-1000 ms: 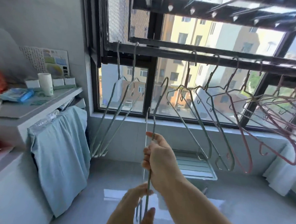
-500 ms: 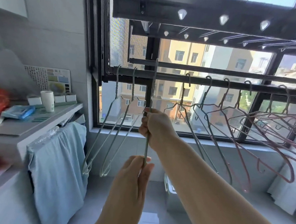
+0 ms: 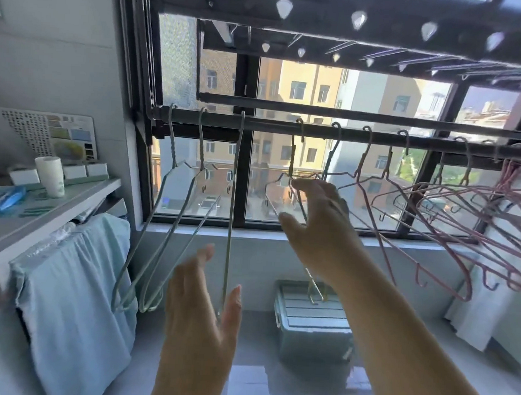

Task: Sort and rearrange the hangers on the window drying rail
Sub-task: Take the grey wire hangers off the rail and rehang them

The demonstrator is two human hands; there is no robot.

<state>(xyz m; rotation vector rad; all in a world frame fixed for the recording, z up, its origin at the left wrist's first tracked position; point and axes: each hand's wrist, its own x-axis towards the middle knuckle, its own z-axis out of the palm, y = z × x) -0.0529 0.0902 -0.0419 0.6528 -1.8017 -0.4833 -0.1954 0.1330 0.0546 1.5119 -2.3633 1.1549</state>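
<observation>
Head view: the grey-green hanger [image 3: 234,195] I held in both hands half a second ago now hangs by its own hook on the drying rail [image 3: 269,127], third from the left end, just beside the two same-coloured hangers [image 3: 172,149] already there. My left hand [image 3: 200,312] has let go; it is open with straight fingers low by the hanger's bottom end, the wire running between thumb and fingers, nothing gripped. My right hand [image 3: 315,228] has also come off it and is open, fingers stretched toward the next hanger [image 3: 292,156] to the right; I cannot tell whether the fingertips touch it. Pink hangers [image 3: 496,208] bunch tangled at the right end. My judgement: one hanger is sorted, the next pick is starting, and several are left.
</observation>
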